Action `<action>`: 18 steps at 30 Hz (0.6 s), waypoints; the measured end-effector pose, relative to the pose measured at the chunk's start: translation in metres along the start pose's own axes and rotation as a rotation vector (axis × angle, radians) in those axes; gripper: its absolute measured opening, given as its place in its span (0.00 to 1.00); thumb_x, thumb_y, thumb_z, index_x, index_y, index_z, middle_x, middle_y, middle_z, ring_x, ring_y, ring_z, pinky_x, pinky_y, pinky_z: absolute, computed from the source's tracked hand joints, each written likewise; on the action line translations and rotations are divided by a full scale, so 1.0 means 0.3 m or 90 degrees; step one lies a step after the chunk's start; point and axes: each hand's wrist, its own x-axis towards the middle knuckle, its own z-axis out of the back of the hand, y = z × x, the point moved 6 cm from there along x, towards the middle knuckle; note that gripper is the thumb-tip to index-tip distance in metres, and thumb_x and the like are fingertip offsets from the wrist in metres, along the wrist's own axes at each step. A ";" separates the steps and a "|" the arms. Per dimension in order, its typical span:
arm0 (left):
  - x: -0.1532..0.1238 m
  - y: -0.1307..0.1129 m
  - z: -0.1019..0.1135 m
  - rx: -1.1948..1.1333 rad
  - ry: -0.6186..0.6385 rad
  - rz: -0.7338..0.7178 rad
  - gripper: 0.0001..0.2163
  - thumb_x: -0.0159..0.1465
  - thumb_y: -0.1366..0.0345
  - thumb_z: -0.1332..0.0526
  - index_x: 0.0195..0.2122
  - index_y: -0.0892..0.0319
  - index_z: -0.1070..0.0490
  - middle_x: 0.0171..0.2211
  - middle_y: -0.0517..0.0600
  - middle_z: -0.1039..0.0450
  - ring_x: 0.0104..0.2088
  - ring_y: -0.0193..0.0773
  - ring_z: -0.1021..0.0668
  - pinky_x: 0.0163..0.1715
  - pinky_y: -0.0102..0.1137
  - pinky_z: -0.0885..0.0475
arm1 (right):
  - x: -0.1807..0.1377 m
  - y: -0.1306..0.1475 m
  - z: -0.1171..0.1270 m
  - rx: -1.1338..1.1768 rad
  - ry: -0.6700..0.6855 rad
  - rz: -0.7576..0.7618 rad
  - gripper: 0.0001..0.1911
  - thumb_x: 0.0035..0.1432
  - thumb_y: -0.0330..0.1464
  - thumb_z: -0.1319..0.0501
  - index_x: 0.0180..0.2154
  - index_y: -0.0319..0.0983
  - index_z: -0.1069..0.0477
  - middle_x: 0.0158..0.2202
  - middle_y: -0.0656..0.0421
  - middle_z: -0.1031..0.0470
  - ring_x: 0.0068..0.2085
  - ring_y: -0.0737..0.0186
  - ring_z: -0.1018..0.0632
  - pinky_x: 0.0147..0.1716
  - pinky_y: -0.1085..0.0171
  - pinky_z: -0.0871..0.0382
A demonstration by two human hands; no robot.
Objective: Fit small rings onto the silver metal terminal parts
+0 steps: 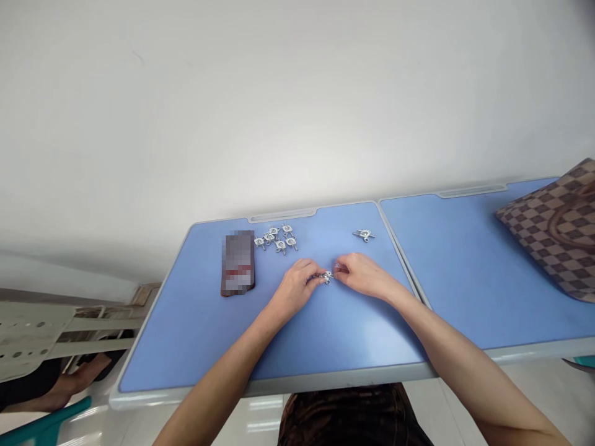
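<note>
Between my two hands is a small silvery metal fitting with a ring and thin prongs, too small to name more exactly. My left hand pinches its left side between thumb and fingers, just above the blue desk top. My right hand is at its right side with thumb and fingertips pressed together; whatever lies in that pinch is too small to make out. Several similar metal fittings lie in a loose group beyond my left hand. Another small metal piece or pair rests beyond my right hand.
A phone with a blurred screen lies left of the fittings. On the adjoining desk at right stands a brown checkered bag. A white wall rises behind both desks. At lower left, another person's leg shows beside a pale chair.
</note>
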 end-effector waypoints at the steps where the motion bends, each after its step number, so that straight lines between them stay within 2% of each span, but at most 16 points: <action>1: 0.000 0.002 -0.001 0.000 -0.001 0.003 0.04 0.64 0.70 0.40 0.38 0.58 0.26 0.36 0.50 0.27 0.40 0.39 0.26 0.42 0.34 0.30 | 0.000 0.000 -0.001 0.005 0.002 0.000 0.07 0.58 0.31 0.44 0.29 0.38 0.29 0.28 0.58 0.25 0.28 0.65 0.29 0.25 0.67 0.48; 9: 0.006 0.008 -0.006 -0.015 0.012 0.039 0.03 0.63 0.69 0.38 0.37 0.58 0.26 0.35 0.49 0.25 0.40 0.39 0.25 0.43 0.35 0.32 | -0.009 -0.006 0.009 0.062 -0.017 0.022 0.07 0.57 0.30 0.44 0.30 0.39 0.29 0.26 0.60 0.26 0.27 0.66 0.30 0.26 0.68 0.47; 13: 0.005 0.019 -0.011 -0.023 0.027 0.076 0.03 0.62 0.68 0.37 0.37 0.58 0.26 0.34 0.47 0.25 0.40 0.39 0.25 0.44 0.35 0.36 | 0.000 -0.011 0.016 0.138 -0.056 0.032 0.08 0.58 0.31 0.44 0.32 0.39 0.27 0.27 0.61 0.26 0.28 0.67 0.30 0.28 0.68 0.43; 18: -0.001 0.018 -0.022 -0.065 0.054 0.093 0.00 0.61 0.68 0.37 0.34 0.58 0.27 0.34 0.45 0.25 0.39 0.37 0.25 0.47 0.36 0.40 | 0.013 -0.015 -0.016 0.220 -0.045 0.022 0.08 0.56 0.33 0.44 0.30 0.39 0.27 0.25 0.63 0.28 0.27 0.67 0.31 0.27 0.68 0.43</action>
